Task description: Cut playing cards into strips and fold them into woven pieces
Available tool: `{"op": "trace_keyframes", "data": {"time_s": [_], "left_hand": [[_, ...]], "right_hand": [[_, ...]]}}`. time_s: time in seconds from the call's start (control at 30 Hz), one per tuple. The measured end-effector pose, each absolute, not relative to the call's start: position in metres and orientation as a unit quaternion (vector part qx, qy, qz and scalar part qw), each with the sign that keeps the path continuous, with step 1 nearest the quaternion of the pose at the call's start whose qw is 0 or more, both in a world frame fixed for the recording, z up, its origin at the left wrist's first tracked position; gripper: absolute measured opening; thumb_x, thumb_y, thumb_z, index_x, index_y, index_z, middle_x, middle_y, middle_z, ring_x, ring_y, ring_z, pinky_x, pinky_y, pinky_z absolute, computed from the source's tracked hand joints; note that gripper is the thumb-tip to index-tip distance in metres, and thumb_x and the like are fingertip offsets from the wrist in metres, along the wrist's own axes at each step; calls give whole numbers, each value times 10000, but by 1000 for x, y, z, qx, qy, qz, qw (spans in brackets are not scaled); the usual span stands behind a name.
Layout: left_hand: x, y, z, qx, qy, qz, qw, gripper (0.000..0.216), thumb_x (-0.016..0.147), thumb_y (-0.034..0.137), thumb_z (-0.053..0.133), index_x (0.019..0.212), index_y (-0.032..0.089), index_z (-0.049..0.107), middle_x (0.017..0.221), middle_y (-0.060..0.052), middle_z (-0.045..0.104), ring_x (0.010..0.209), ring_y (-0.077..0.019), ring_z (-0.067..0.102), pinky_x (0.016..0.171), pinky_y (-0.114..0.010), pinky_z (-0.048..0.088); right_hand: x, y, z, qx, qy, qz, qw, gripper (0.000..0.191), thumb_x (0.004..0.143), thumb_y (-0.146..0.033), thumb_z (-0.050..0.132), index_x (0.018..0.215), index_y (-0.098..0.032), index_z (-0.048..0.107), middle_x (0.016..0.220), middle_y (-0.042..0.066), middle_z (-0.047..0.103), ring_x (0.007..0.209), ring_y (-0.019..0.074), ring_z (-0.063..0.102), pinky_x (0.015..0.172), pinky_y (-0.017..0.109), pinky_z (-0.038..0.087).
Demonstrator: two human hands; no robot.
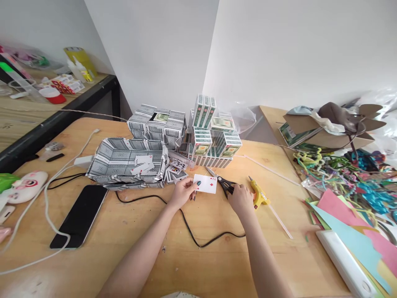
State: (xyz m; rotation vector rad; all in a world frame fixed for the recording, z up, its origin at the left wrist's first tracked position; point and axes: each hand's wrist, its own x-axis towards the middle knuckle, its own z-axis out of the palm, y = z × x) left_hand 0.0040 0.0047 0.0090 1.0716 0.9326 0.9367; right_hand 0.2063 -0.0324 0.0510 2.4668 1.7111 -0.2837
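Note:
My left hand (182, 193) pinches a playing card (206, 183), a two of diamonds, by its left edge just above the wooden table (130, 256). My right hand (240, 198) is closed round the black handles of a pair of scissors (223, 183), whose blades point up-left behind the card. A yellow glue gun (259, 194) lies right beside that hand. Loose cards (176, 169) lie just behind the left hand.
A tray built of folded cards (127, 164) and stacked card boxes (214, 138) stand behind. A black phone (81, 215) and cables (198, 236) lie at left and centre. Coloured paper (350, 223) and pipe cleaners (341, 174) crowd the right side.

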Motion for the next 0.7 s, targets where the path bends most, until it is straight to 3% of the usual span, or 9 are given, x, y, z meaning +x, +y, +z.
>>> {"op": "trace_keyframes", "data": {"time_s": [0.2, 0.33, 0.5, 0.6, 0.7], "left_hand": [[4, 5, 9, 429, 399, 426, 690, 308, 671, 354, 625, 851, 134, 507, 528, 42, 547, 361, -75, 492, 346, -184, 380], [4, 5, 7, 428, 399, 427, 690, 288, 705, 399, 576, 827, 147, 505, 481, 66, 496, 330, -62, 441, 324, -177, 336], [6, 5, 6, 451, 429, 438, 648, 322, 726, 432, 541, 591, 159, 434, 398, 86, 376, 314, -26, 307, 325, -164, 228], [8, 4, 5, 453, 431, 445, 642, 334, 733, 437, 537, 579, 161, 427, 395, 86, 342, 331, -28, 285, 337, -171, 202], [9, 4, 4, 434, 441, 461, 636, 324, 725, 438, 545, 591, 162, 441, 400, 86, 325, 340, -32, 282, 343, -177, 191]], "right_hand": [[213, -37, 62, 776, 608, -151, 78, 251, 687, -310, 530, 796, -98, 609, 823, 155, 623, 788, 264, 581, 630, 301, 380], [215, -59, 65, 771, 583, -253, 38, 120, 628, -268, 553, 613, -152, 579, 623, 64, 613, 593, 179, 560, 481, 240, 327], [210, -91, 59, 740, 465, -478, -85, 129, 613, -265, 595, 568, -159, 537, 459, -18, 522, 424, 113, 484, 416, 213, 313], [196, -110, 55, 659, 341, -631, -228, 325, 690, -451, 570, 573, -156, 501, 448, -24, 495, 365, 95, 441, 378, 215, 316], [175, -127, 50, 570, 271, -710, -312, 372, 683, -495, 600, 647, -132, 531, 514, 10, 542, 396, 109, 482, 389, 226, 353]]}}
